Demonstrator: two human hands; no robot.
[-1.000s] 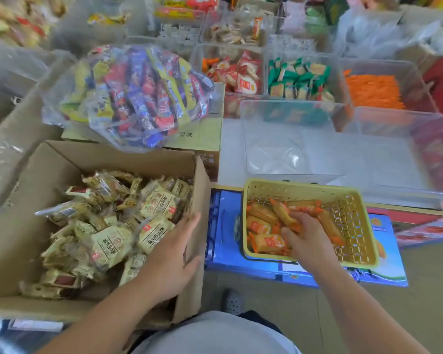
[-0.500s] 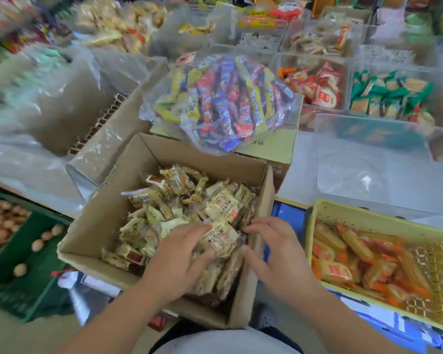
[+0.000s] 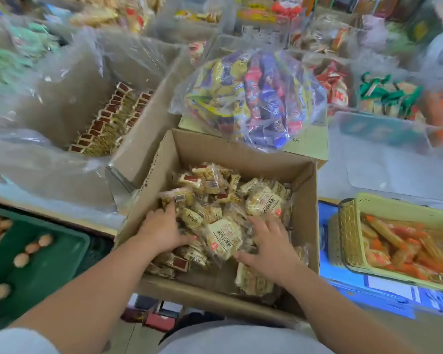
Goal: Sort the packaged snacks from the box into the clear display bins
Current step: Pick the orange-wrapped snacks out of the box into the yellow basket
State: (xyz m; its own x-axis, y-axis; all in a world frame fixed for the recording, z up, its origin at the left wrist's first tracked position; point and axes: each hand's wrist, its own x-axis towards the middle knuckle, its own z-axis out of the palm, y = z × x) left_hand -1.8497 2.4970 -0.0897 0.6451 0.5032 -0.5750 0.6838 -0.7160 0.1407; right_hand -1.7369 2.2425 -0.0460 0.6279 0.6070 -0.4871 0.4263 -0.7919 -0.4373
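Note:
An open cardboard box [image 3: 304,226] in front of me holds a heap of small cream-and-yellow wrapped snacks [image 3: 264,203]. Both my hands are inside it, palms down on the heap. My left hand [image 3: 164,229] lies on the left side, its fingers spread and dug among the packets. My right hand [image 3: 269,245] rests on the right side with fingers spread, beside a large pale packet [image 3: 223,238]. Neither hand visibly lifts anything. An empty clear bin [image 3: 384,162] stands at the right behind the box.
A yellow basket [image 3: 348,238] of orange snacks sits at the right on a blue carton. A clear bag of blue, red and yellow snacks [image 3: 251,98] lies on a box behind. A plastic-lined carton [image 3: 108,118] is at the left, a green crate [image 3: 49,264] with eggs lower left.
My right hand left the yellow basket and came into the cardboard box. Both hands have pushed deeper onto the snack heap. My view has swung left and closer.

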